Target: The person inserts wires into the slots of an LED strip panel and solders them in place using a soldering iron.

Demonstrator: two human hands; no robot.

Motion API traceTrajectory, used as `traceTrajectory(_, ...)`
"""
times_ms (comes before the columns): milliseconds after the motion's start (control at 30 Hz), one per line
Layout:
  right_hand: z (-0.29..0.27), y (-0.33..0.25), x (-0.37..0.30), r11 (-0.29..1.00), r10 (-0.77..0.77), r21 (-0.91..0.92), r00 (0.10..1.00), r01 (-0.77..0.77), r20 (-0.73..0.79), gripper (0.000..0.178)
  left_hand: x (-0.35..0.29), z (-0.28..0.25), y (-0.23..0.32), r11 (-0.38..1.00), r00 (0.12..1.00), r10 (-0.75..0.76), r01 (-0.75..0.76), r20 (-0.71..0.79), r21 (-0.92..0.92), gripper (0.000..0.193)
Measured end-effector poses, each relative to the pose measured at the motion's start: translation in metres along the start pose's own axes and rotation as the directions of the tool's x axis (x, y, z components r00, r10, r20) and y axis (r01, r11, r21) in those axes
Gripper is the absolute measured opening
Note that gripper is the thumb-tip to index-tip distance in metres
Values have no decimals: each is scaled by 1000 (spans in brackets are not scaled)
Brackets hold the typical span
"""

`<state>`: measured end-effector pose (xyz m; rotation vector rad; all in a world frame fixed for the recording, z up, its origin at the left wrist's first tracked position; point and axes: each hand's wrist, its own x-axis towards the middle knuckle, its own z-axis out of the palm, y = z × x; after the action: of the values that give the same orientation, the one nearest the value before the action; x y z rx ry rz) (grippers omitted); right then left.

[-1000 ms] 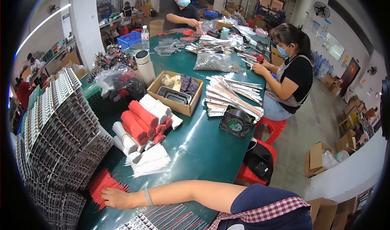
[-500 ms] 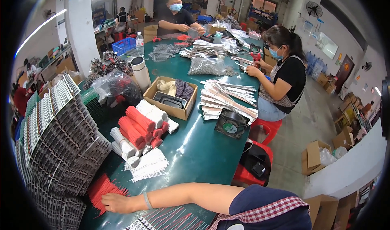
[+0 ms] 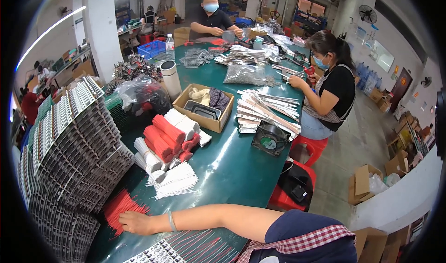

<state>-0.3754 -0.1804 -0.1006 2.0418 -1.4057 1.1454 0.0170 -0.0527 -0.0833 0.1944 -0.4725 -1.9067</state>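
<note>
My right hand [image 3: 135,222] reaches in from the lower right, its wrist wearing a pale bangle [image 3: 172,221]. Its bent fingers close on the near edge of a loose spread of red wires [image 3: 121,206] lying on the green table; the fingertips are partly hidden. Just below my forearm lies a white panel of small boards [image 3: 157,253], partly cut off by the lower edge. Thin red and pale wires [image 3: 202,244] stretch from it to the right. My left hand is out of the picture.
A tall stack of board panels [image 3: 74,156] stands at the left. Beyond the hand lie white wires [image 3: 179,180], red wire bundles [image 3: 162,139] and a cardboard box [image 3: 206,119]. A black fan [image 3: 269,139] sits near the right edge. Two people work farther along the table.
The view has shifted, so more of the white panel shows at the bottom. My right hand remains at the red wires, with its fingers slightly more bent.
</note>
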Motion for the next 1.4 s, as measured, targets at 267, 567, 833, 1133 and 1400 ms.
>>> traceTrajectory(267,2,3,-4,998,45,45,997,-48,59,13,0,15,-5,999,995,34,-33,-91,16,34)
traceTrajectory(567,1,1,-3,1000,15,7,997,-16,72,11,0,20,-4,1000,991,28,-26,-130,12,30)
traceTrajectory(833,-2,-1,-2,1000,29,0,998,-29,55,11,-4,19,-5,999,988,13,-19,-151,-39,31)
traceTrajectory(1133,-8,-3,1,1000,15,3,1000,-15,6,12,-3,31,-10,998,995,16,-22,-102,-59,30)
traceTrajectory(1400,-17,-2,3,1000,0,0,1000,0,-18,11,-2,23,-12,996,996,39,-46,-83,-80,31)
